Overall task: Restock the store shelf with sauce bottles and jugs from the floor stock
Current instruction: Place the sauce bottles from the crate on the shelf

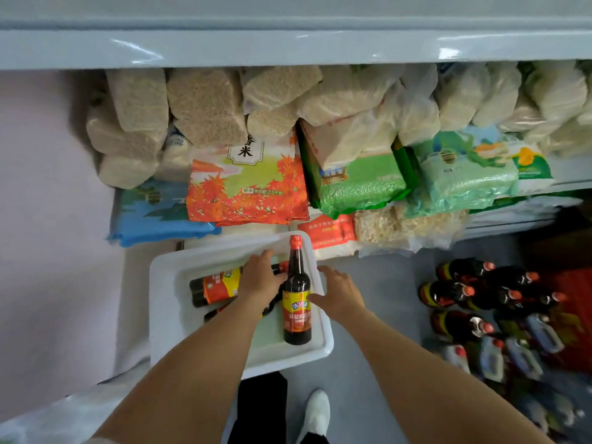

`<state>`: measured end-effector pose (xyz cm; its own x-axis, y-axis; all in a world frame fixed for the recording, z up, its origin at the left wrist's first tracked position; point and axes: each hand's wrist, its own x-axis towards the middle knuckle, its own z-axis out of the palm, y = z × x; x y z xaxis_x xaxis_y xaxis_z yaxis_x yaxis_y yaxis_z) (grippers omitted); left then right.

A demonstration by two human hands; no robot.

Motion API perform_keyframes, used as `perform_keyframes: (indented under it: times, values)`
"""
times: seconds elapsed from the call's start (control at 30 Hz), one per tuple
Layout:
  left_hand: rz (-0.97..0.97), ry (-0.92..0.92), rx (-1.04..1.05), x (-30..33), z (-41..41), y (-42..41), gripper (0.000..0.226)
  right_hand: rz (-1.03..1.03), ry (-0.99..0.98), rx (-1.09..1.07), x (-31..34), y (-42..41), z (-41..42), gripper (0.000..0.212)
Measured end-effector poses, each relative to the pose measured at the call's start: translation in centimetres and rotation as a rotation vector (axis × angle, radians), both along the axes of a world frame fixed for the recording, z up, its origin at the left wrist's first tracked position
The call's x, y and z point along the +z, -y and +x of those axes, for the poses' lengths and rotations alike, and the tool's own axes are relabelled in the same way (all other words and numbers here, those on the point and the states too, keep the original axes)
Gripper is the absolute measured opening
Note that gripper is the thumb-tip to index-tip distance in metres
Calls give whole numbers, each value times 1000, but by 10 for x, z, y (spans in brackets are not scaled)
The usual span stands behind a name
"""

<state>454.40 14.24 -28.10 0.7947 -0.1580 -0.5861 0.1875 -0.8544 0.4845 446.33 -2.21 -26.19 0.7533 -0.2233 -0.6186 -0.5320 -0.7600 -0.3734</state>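
Observation:
A white plastic bin [166,315] sits on the low shelf below me. A dark sauce bottle with a red cap and red-yellow label [297,312] stands upright in its right half. A second sauce bottle [216,287] lies on its side in the bin, and another one is partly hidden under my left forearm. My left hand [261,278] reaches into the bin, and its fingers curl over the lying bottle's shoulder. My right hand [339,294] hovers palm down beside the standing bottle with relaxed fingers, its thumb against the label.
Bags of rice and grain [246,184] fill the shelf behind the bin, under a pale shelf edge [288,49]. On the grey floor to the right stand several dark sauce bottles [464,293] and pale jugs [519,350]. My white shoe [317,411] is below the bin.

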Motion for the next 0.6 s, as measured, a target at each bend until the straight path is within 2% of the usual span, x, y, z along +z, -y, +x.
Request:
perform_keyframes:
  times: [0.2, 0.43, 0.6]
  values:
    - [-42, -134, 1, -49, 25, 39, 60, 22, -69, -99, -40, 0, -4, 72]
    - [-149, -288, 286, -89, 33, 63, 45, 63, -136, -179, -61, -2, -21, 73]
    - [-181, -339, 425, -91, 29, 64, 49, 87, -138, -184, -62, -2, -27, 71]
